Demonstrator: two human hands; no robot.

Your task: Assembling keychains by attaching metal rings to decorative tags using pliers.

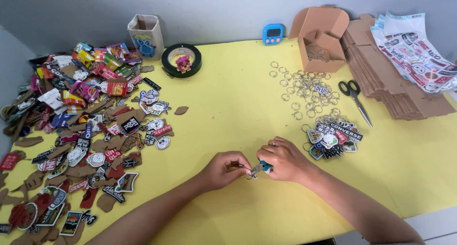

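Between both hands [254,166], thin metal ring [248,176].

Bare yellow tabletop [228,107] between charm piles [81,126]

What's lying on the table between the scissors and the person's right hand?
In the head view, a heap of finished keychains with colourful charms lies between the scissors and the right hand, with loose metal rings scattered farther back.
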